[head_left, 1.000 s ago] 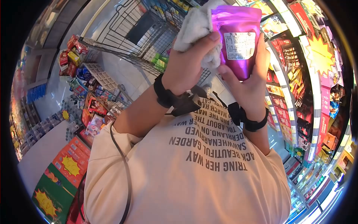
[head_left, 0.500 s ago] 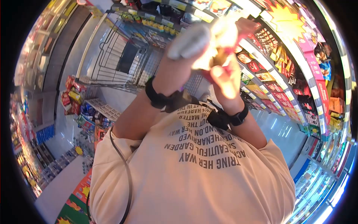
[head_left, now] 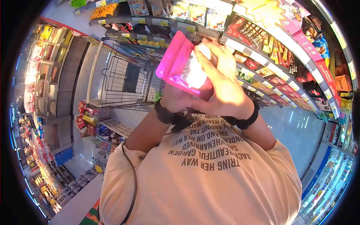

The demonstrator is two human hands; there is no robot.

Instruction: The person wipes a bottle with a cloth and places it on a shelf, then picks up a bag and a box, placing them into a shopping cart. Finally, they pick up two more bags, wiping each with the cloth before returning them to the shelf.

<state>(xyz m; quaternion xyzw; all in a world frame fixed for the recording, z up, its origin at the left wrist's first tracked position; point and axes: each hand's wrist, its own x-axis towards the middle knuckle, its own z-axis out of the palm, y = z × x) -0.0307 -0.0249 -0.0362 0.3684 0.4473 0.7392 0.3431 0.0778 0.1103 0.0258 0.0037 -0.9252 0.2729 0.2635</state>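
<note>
A shiny pink bag (head_left: 175, 62) with a white label, part of it washed out by glare, is held up in front of my chest. My left hand (head_left: 179, 98) is under the bag's lower edge and supports it; most of its fingers are hidden behind the bag. Across the right side of the bag lies my right hand (head_left: 227, 88), its fingers along the label's edge and its thumb low near the bottom. Both wrists wear black bands.
A wire shopping cart (head_left: 129, 77) stands ahead to the left. Shelves of packaged snacks (head_left: 270, 80) curve along the right, and more bags hang on the shelf (head_left: 161, 20) ahead. A rack of red and yellow packets (head_left: 86, 122) is low on the left.
Both hands have come down and closer to my chest. The pink bag, smeared by blur and glare before, now shows plainly with its label towards me. The view has shifted slightly.
</note>
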